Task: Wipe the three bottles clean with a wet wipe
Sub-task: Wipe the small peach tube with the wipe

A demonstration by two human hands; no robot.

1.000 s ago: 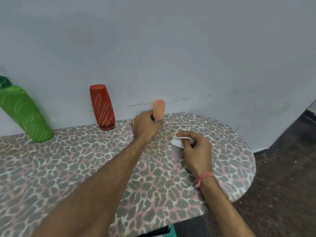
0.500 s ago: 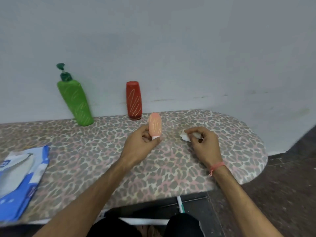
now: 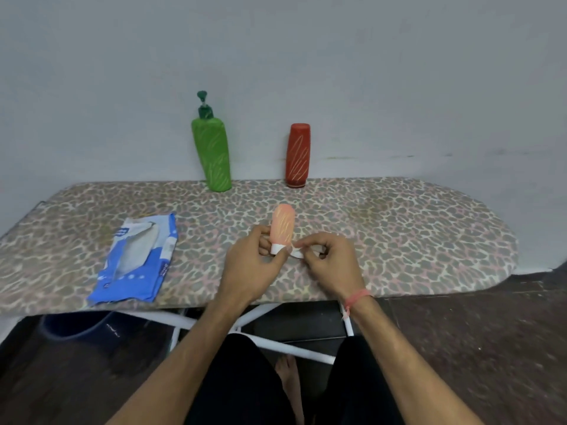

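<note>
Left hand (image 3: 250, 262) fingers covering lower side of peach bottle (image 3: 283, 226), white cap only partly showing. Wet wipe (image 3: 297, 252) mostly hiding inside right hand (image 3: 333, 262); wipe-to-cap contact unclear. Wipes pack (image 3: 138, 256) print blurring, unreadable. Ironing board (image 3: 399, 228) left end running out of frame. Blue bucket (image 3: 79, 326) under board mostly hiding.

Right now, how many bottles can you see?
3. The green pump bottle and red bottle stand at the wall; the small peach bottle is held in the left hand. None seem hidden.
</note>
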